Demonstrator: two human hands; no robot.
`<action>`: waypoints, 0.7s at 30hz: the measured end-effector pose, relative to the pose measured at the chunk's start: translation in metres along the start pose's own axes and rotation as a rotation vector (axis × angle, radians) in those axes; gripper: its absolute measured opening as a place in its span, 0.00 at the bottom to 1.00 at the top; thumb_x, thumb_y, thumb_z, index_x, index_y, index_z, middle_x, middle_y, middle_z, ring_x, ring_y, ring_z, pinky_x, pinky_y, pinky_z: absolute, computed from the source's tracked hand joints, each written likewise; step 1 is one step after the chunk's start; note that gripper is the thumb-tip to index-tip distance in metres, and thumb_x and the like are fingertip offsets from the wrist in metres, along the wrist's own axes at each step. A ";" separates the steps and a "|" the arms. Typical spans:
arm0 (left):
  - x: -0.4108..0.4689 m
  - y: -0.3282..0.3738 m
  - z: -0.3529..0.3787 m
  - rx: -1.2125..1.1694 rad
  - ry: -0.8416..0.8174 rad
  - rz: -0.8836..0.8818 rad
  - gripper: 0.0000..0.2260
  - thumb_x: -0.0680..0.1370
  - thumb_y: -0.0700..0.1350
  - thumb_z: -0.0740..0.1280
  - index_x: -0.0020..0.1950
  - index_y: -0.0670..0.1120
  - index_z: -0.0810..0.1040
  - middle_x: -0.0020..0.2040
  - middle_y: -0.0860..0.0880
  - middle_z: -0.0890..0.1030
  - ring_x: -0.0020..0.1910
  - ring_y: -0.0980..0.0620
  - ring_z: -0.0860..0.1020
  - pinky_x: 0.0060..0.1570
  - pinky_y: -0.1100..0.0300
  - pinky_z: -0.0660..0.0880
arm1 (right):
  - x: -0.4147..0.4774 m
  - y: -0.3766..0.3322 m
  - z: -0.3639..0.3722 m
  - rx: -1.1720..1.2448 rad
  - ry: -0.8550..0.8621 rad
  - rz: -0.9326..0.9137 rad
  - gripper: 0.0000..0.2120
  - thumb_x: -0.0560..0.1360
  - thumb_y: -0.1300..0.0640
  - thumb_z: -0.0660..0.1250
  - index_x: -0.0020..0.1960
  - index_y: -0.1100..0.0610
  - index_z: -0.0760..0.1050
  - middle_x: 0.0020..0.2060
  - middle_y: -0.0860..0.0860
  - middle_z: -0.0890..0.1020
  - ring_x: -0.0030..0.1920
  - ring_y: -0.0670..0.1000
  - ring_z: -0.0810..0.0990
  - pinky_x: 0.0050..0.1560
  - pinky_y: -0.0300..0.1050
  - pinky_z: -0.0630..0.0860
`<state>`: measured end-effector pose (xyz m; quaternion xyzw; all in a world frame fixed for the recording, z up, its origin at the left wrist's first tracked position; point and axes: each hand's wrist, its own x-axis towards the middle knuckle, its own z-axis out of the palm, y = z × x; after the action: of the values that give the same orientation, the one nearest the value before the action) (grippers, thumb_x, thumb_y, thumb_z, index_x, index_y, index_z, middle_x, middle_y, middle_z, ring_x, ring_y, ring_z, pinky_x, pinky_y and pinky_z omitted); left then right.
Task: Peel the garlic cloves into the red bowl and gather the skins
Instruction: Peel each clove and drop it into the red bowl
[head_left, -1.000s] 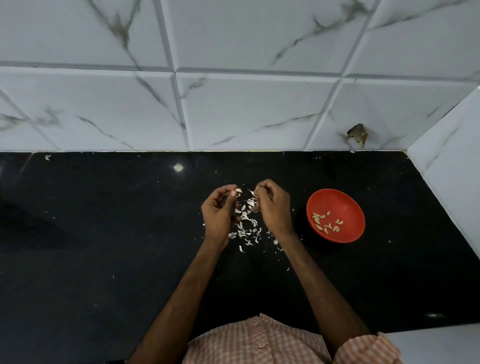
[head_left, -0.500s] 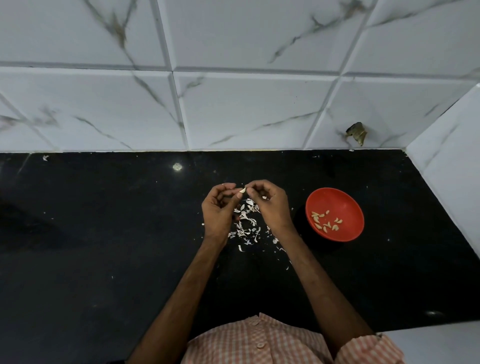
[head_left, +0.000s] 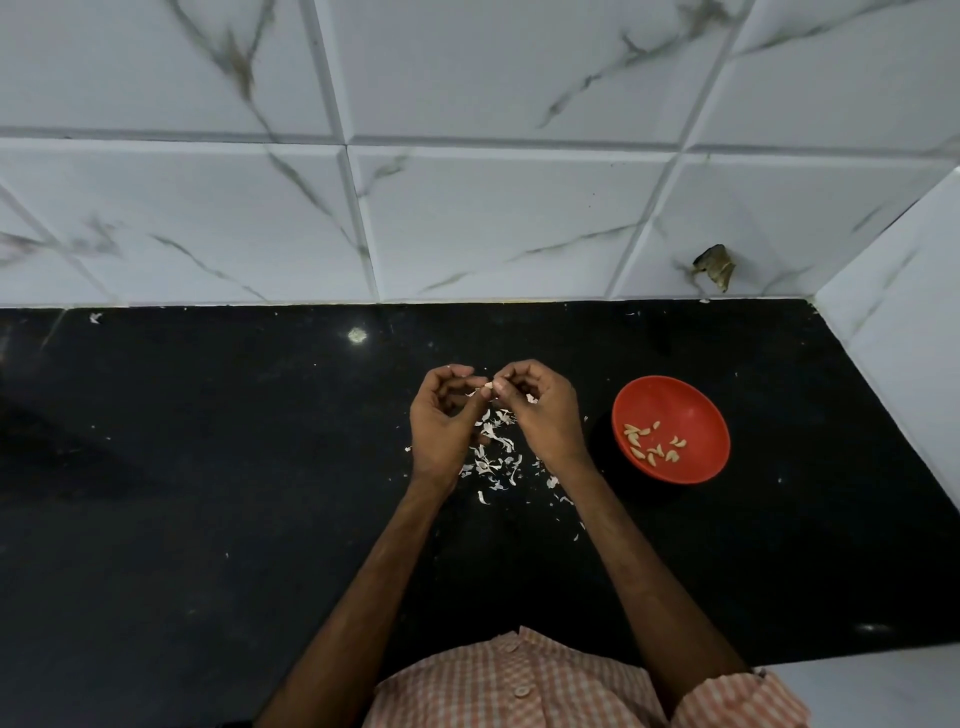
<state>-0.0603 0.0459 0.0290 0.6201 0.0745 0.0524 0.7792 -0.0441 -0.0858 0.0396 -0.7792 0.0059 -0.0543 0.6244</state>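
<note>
A small pale garlic clove (head_left: 488, 385) is pinched between the fingertips of both hands above the black counter. My left hand (head_left: 441, 421) curls around it from the left, and my right hand (head_left: 540, 413) grips it from the right. Beneath the hands lies a scatter of white garlic skins (head_left: 493, 460). The red bowl (head_left: 691, 405) sits to the right of my right hand, with several peeled cloves (head_left: 653, 444) inside.
The black counter (head_left: 208, 493) meets a white marble-tiled wall (head_left: 467, 223) at the back and another white wall (head_left: 904, 312) on the right. A chipped hole (head_left: 716, 267) marks the back wall low down. A few skin flecks lie scattered farther out.
The two hands have drawn together, fingertips now meeting on the clove. The skins and the bowl have stayed put.
</note>
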 end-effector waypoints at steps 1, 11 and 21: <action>0.000 -0.001 0.000 0.019 0.009 -0.004 0.11 0.77 0.39 0.73 0.57 0.46 0.77 0.49 0.44 0.84 0.45 0.45 0.83 0.31 0.50 0.80 | -0.001 -0.001 0.000 -0.052 0.002 -0.039 0.02 0.76 0.64 0.72 0.48 0.59 0.81 0.42 0.49 0.85 0.46 0.48 0.84 0.50 0.43 0.82; 0.000 0.007 -0.002 0.187 0.059 0.052 0.09 0.77 0.36 0.71 0.50 0.45 0.72 0.44 0.41 0.82 0.40 0.48 0.82 0.28 0.48 0.81 | -0.001 -0.001 -0.001 -0.456 -0.075 -0.446 0.07 0.73 0.66 0.74 0.50 0.60 0.80 0.44 0.51 0.81 0.44 0.50 0.80 0.44 0.48 0.80; 0.005 0.010 -0.006 0.164 0.036 0.013 0.11 0.74 0.33 0.69 0.47 0.44 0.68 0.37 0.46 0.74 0.35 0.46 0.74 0.28 0.36 0.78 | -0.001 -0.002 -0.002 -0.398 -0.118 -0.415 0.08 0.72 0.67 0.74 0.50 0.61 0.81 0.43 0.51 0.83 0.43 0.48 0.81 0.45 0.48 0.81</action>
<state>-0.0567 0.0551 0.0370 0.6814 0.0883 0.0624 0.7239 -0.0458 -0.0873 0.0420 -0.8728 -0.1793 -0.1331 0.4340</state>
